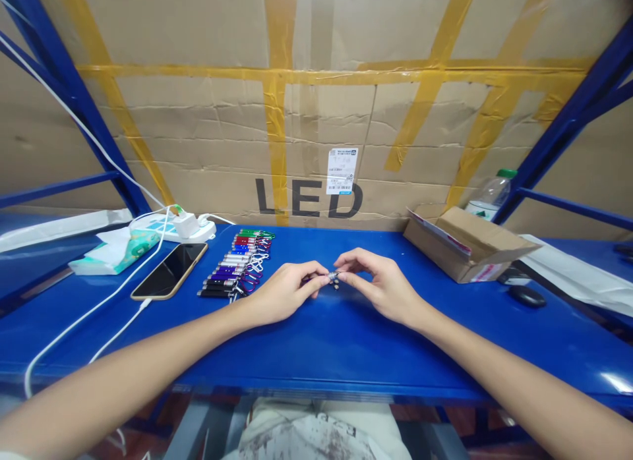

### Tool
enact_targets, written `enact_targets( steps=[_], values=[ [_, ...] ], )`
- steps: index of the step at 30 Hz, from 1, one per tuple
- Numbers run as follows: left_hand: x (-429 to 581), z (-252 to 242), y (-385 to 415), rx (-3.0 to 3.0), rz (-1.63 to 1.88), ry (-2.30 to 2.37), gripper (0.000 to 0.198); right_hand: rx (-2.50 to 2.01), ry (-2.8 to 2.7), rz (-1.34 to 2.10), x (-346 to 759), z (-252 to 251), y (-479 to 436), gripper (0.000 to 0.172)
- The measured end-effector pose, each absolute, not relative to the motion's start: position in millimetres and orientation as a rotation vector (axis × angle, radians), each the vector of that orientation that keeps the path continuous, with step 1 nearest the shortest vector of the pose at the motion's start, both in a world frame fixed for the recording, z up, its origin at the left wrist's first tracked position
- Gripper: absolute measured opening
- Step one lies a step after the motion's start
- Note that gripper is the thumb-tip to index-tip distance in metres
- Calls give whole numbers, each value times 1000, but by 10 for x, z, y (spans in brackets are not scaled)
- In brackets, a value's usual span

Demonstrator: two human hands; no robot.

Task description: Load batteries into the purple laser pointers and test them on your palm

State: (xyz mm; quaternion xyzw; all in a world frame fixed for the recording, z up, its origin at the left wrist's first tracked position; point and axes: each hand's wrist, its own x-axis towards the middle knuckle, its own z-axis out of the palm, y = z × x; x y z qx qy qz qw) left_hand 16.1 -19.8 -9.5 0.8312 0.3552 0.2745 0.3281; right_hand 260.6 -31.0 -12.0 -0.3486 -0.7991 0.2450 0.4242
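Left hand (287, 292) and right hand (380, 285) meet above the blue table (346, 358), thumb and fingertips of each pinching opposite sides of one small silvery piece (333, 277). Most of this piece is covered by the fingers; the exposed part is a short, shiny grey section with dark details, and small dark bits with paler spots show just below it. Its full shape and any markings cannot be made out. To the left lies a row of slim cylinders (232, 269), green, red, blue, silvery, purple and black, with loop-like clips at their right ends; the overlapping clips are hard to separate. At right, an open carton (435, 259) hides the lower part of a green-capped bottle (487, 196). Both forearms are cut off by the frame.
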Motion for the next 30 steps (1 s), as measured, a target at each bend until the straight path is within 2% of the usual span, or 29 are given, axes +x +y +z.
enact_targets(
  steps=[6, 11, 16, 26, 30],
  values=[
    [167, -89, -200, 2219, 775, 935, 27, -846, -1959, 640, 2589, -140, -328, 11],
    [149, -102, -189, 2307, 849, 901, 21, -870, -1867, 761, 2549, -153, -355, 15],
    [97, -152, -170, 2681, 960, 796, 17, -899, -1728, 1021, 2513, -160, -349, 25],
    [99, -71, -172, 3514, 1214, 586, 21, -920, -1369, 1498, 2456, -85, -339, 39],
    [106, -28, -218, 3594, 1260, 534, 18, -909, -1242, 1654, 2448, -49, -359, 42]
  ],
)
